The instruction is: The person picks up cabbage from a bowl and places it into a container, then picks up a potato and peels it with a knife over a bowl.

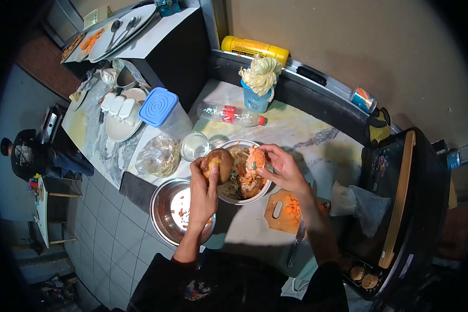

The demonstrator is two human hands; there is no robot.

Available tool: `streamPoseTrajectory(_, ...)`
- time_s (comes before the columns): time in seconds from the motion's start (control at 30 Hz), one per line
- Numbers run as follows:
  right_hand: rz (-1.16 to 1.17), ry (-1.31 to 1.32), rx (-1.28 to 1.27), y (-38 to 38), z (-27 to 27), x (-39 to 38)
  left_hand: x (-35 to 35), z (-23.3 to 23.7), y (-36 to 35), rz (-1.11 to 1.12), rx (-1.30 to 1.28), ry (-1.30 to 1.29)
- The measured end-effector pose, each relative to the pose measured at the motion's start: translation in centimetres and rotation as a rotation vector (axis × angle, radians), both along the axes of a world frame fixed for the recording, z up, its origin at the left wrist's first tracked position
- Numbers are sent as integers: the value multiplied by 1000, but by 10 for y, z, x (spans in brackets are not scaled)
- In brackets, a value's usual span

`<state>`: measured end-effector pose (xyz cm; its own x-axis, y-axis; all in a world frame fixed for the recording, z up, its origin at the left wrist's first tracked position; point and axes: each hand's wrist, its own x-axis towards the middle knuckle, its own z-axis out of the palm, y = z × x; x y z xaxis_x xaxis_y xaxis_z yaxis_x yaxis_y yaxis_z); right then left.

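In my left hand (205, 193) is a round, glossy brown bun (222, 162), gripped between thumb and fingers. My right hand (286, 169) pinches a soft orange-and-white piece of food (255, 158) with a bit of green on it; its exact kind I cannot make out. Both hands are over a white bowl (239, 202), which holds a pale shredded mix with dark greens and a browned piece. Under my left forearm stands a steel bowl (158, 216) with small orange-brown bits inside. Right of the white bowl lies a wooden cutting board (277, 221) bearing chopped orange pieces (293, 207).
A knife (296, 244) lies beside the board. Behind the bowls are a clear cup (195, 146), a bag of sprouts (158, 156), a blue-lidded container (161, 109) and a plastic bottle (231, 114). A black oven (385, 203) borders the right side. Another person (36, 156) stands far left.
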<state>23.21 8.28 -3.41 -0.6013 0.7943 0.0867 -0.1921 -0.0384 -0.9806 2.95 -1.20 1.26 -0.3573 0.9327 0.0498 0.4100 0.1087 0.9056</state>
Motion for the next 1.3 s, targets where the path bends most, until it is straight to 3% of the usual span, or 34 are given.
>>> streamPoseTrajectory(0.17,37,0,-117,-7,10,-6,1,-4,-1,-34,2,-67)
streamPoseTrajectory(0.23,-18,185,-357,-11,2,-12,0,-8,-3,-51,8,-40)
streamPoseTrajectory(0.43,133,366,-616,-5,-10,-11,1,-9,-6,-58,-36,-109)
streamPoseTrajectory(0.63,14,219,-680,-9,2,-18,-3,-13,-7,-62,-108,-189)
streamPoseTrajectory(0.87,122,338,-700,-5,-24,-8,-5,-13,-7,-45,-55,-161)
streamPoseTrajectory(0.97,12,246,-517,-4,-13,-13,-6,-14,-6,-33,-34,-139)
streamPoseTrajectory(1.03,-213,-260,385,-5,-17,-19,-7,-14,-6,-17,-44,-139)
streamPoseTrajectory(1.07,-219,-261,383,-7,-17,-18,-7,-15,-6,-23,-46,-139)
streamPoseTrajectory(1.13,-104,-610,529,-14,-1,-17,-9,-19,-6,17,-13,-128)
streamPoseTrajectory(1.17,-42,-658,322,-14,12,-16,-10,-23,-6,30,8,-97)
streamPoseTrajectory(1.3,-58,-652,354,-21,7,-24,-13,-17,-8,35,-77,-151)
